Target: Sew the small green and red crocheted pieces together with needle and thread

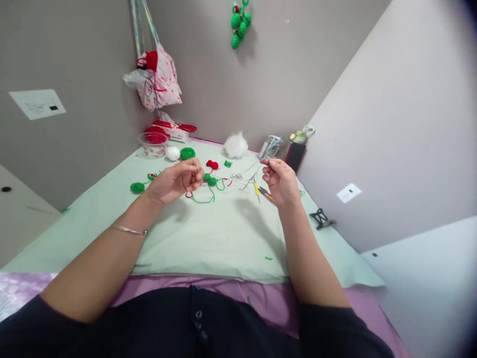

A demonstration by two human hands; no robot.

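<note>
My left hand (179, 180) is raised above the green cloth (208, 238), its fingers curled closed. My right hand (279, 180) is raised opposite, thumb and fingertips pinched together. A thin pale thread (233, 179) runs between the two hands, and a small dark tip shows at my right fingertips. Behind and between them lie small green crocheted balls (211, 181) with red and green yarn tails. A yellow-handled tool (257, 189) and scissors (266, 195) rest beside my right hand.
Behind stand a clear tub (153, 149), green yarn (187, 153), white stuffing (236, 145) and a clear cup (273, 144). A black clip (322, 219) lies right. A bag (164, 79) and green crocheted pieces (240, 29) hang on the wall.
</note>
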